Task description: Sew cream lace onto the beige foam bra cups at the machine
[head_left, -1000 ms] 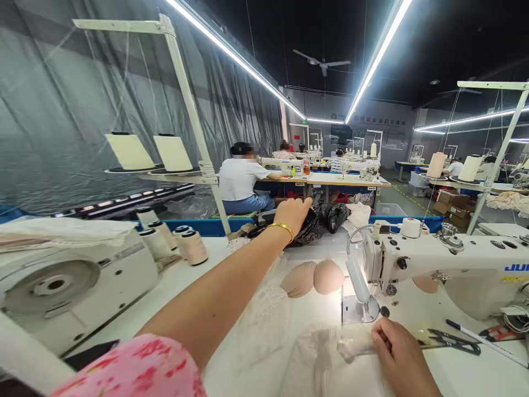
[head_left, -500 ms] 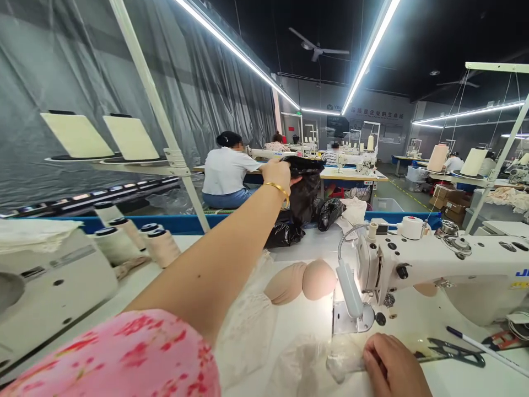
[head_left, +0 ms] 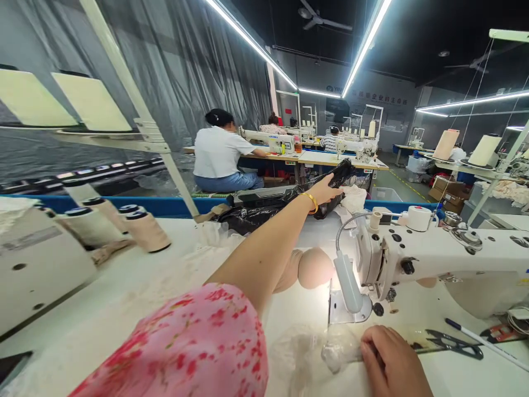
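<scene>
My left hand (head_left: 325,192), with a gold bangle on the wrist, reaches far across the white table (head_left: 124,309) and grips a black plastic bag (head_left: 336,177) at the table's back edge. My right hand (head_left: 390,361) rests near the front edge with its fingers curled on a pale sheer piece of fabric (head_left: 326,353), just in front of the sewing machine's (head_left: 438,259) needle plate. Two beige bra cups (head_left: 309,268) lie behind my left forearm, beside the machine's lamp.
Thread cones (head_left: 136,229) stand at the left by a second machine (head_left: 37,264). Scissors (head_left: 448,343) and a pen (head_left: 483,344) lie at the right. Lace fabric (head_left: 173,275) lies mid-table. More black bags (head_left: 248,218) sit at the back. Other people (head_left: 221,151) sew at tables beyond.
My left hand has swung the black bag from high above the table's back edge down and to the right. My right hand has stayed on the pale fabric.
</scene>
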Motion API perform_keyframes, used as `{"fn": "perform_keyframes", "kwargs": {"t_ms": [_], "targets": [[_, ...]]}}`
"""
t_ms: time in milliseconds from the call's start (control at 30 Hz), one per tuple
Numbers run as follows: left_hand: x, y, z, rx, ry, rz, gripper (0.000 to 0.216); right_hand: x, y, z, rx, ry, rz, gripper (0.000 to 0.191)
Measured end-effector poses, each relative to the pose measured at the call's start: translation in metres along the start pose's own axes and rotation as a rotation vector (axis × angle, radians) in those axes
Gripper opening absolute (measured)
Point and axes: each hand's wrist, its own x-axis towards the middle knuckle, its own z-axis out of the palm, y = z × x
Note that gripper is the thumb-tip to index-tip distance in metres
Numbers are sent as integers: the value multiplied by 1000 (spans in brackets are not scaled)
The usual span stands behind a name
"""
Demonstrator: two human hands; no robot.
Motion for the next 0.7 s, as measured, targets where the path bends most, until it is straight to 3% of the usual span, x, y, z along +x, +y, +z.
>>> {"fn": "perform_keyframes", "kwargs": {"t_ms": [133,267,467,567,700], "targets": [[-39,-4,-9,164,-1,3,53,1,2,-10,30,-120,-3,24],[-106,-4,-38,380,-22,41,30,-2,6,-8,59,-118,84,30],[-200,-12,-80,647,-19,-9,31,-4,11,7,145,-71,141,37],[-224,-15,-84,719,-9,-20,32,-2,11,6,173,-38,143,35],[-236,-20,-77,729,12,-25,27,5,6,-7,197,-52,160,33]]}}
